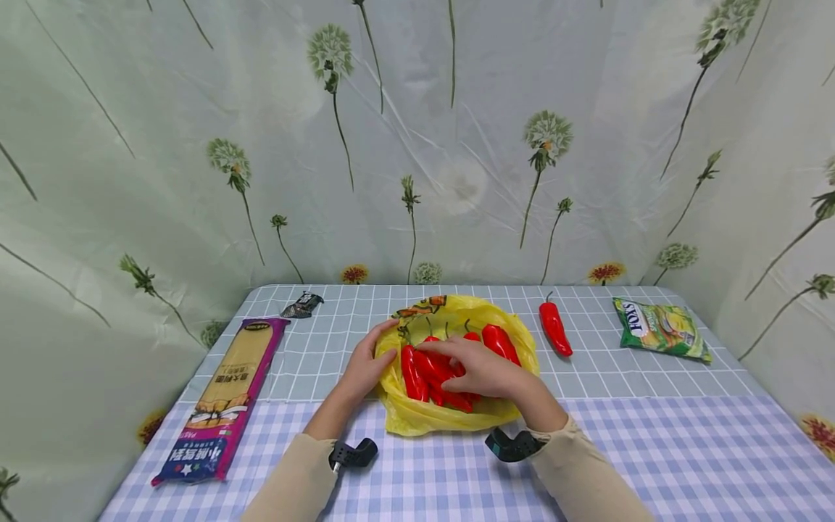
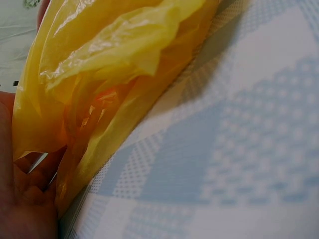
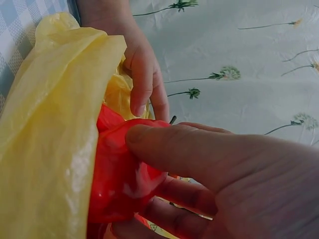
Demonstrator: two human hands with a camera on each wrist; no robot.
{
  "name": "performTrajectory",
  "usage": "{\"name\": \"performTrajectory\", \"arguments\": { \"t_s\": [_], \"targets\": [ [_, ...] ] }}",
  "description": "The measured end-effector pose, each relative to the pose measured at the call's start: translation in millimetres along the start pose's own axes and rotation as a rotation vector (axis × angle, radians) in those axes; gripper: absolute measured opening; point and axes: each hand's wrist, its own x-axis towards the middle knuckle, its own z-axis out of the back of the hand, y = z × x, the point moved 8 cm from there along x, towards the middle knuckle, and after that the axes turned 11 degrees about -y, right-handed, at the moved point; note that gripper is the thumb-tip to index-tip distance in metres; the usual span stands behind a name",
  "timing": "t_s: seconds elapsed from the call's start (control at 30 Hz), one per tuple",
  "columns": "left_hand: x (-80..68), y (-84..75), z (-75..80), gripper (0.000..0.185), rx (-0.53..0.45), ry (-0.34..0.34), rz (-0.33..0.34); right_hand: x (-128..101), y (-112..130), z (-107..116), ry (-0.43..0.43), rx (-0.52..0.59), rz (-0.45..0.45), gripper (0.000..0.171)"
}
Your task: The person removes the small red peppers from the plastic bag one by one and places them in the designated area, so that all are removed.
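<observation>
Red peppers (image 1: pixel 437 370) piled inside yellow plastic bag (image 1: pixel 457 413), mid-bench (image 1: pixel 652 449), on the seam between grid cloth and checked cloth. Right hand (image 1: pixel 479 366) reaching in, thumb and fingers curled round one pepper (image 3: pixel 119 174) in the pile. Left hand (image 1: pixel 365 366) pinching the bag's left rim, holding the mouth wide. One more loose pepper (image 1: pixel 555 328) lying on bench right of bag, well apart from it. Snack packet (image 1: pixel 660 330) far right, noodle pack (image 1: pixel 225 395) far left, small dark wrapper (image 1: pixel 302 304) at back. Likely step: handling peppers in bag, loose one not yet in. Next move probably calls for keeping rim open and a firm grip, thin plastic tends to collapse.
</observation>
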Motion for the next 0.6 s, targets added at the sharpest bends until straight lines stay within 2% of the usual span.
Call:
{"name": "performTrajectory", "arguments": {
  "t_s": [0.27,0.43,0.6],
  "targets": [
    [1.0,-1.3,-1.2,0.054,0.0,0.011,0.004,0,-1,1,0.003,-0.018,0.017,0.068],
    [1.9,-1.2,-0.8,0.054,0.003,0.011,-0.008,0,1,8,-0.038,-0.013,0.053,0.068],
    [0.9,0.8,-1.3,0.054,0.017,0.015,0.011,-1,5,19,-0.077,0.028,0.064,0.07]
  ]
}}
